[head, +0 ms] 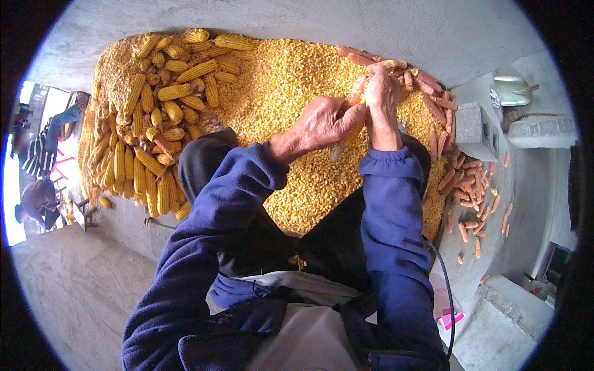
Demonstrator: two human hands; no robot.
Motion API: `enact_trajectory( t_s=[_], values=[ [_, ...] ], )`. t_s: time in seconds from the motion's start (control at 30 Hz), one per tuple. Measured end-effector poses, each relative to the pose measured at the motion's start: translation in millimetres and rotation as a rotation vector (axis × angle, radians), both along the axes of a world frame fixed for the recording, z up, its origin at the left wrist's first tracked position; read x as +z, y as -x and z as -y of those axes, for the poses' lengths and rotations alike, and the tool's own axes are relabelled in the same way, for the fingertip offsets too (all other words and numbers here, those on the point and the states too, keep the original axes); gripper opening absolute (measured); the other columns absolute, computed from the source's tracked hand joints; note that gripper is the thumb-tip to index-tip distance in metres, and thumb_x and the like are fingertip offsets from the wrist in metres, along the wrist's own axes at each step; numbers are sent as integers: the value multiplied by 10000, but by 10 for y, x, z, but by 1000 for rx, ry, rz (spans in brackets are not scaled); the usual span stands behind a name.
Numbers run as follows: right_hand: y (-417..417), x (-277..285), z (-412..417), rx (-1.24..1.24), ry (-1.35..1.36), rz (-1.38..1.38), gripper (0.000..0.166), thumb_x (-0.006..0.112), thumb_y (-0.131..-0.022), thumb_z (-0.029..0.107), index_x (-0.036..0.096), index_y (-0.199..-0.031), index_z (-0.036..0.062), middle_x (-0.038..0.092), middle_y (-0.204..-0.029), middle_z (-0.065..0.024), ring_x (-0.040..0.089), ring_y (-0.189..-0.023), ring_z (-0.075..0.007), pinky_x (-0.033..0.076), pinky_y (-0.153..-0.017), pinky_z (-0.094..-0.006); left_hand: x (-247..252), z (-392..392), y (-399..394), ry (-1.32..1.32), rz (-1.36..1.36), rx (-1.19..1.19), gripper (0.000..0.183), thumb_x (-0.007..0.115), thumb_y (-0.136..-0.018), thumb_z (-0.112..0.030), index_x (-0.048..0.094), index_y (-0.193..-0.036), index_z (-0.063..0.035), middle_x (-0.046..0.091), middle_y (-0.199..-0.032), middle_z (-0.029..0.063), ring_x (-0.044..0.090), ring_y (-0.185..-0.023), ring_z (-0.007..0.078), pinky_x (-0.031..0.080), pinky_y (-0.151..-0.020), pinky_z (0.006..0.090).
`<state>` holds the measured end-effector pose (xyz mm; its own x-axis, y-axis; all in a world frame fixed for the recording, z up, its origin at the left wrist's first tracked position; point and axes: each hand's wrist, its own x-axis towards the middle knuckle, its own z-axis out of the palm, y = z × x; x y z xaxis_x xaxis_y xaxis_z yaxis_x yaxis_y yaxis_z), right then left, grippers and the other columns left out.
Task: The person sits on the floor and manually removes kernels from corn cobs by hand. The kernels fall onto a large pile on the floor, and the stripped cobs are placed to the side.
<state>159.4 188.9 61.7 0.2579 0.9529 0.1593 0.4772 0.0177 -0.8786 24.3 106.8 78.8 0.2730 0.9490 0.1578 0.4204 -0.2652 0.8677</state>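
Observation:
My left hand [325,121] grips a partly shelled corn cob [357,91]; bare reddish core shows at its upper part, with yellow kernels lower down. Beside it, my right hand [382,92] is closed against the same cob, its fingers curled and partly hidden. Both hands are over a broad heap of loose yellow kernels [287,79], which reaches back between my knees. To the left lies a pile of whole corn ears [174,92], some stacked lengthwise at its near side. Stripped reddish cobs [434,109] line the heap's right edge.
A concrete block [473,127] stands right of the heap, with more bare cobs [471,181] scattered on the floor. Farther right is a metal dustpan-like scoop [513,91]. A grey wall [315,18] rises behind. Two people [39,153] are at the far left. A dark cable [448,287] hangs beside my right arm.

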Motion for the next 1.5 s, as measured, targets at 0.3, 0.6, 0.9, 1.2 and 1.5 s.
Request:
enact_trajectory(
  t_s=[0.3,0.6,0.9,1.2,1.5],
  values=[
    [54,396,164,-62,225,-250,374,498,-772,329,579,-814,-34,603,-946,-230,540,-947,-308,392,-854,-384,193,73,6,255,258,23,504,530,-885,-395,567,-643,44,489,-491,161,489,-438,198,374,-437,372],
    [37,357,97,-46,62,-340,416,565,-759,367,592,-712,-45,626,-761,-176,588,-801,-291,433,-682,-385,40,99,-24,21,7,17,566,577,-821,-495,548,-640,41,504,-506,165,554,-469,271,410,-455,397],
    [32,161,43,61,270,-562,358,625,-683,325,596,-658,-31,606,-627,-85,584,-607,-193,445,-550,-327,28,112,-57,124,228,75,556,377,-944,-440,504,-652,15,456,-494,41,434,-440,127,333,-406,348],
    [17,386,137,-50,236,-673,286,589,-704,256,574,-734,-28,588,-614,-115,576,-547,-205,457,-512,-320,144,104,35,220,280,-10,524,537,-873,-459,579,-687,28,456,-515,16,408,-491,82,318,-425,299],
    [22,372,169,17,265,-747,265,572,-734,253,550,-719,-11,580,-607,-115,577,-503,-213,471,-487,-321,83,177,-63,59,148,77,443,576,-856,-357,565,-681,50,537,-546,174,565,-505,254,403,-461,384]
  ],
)
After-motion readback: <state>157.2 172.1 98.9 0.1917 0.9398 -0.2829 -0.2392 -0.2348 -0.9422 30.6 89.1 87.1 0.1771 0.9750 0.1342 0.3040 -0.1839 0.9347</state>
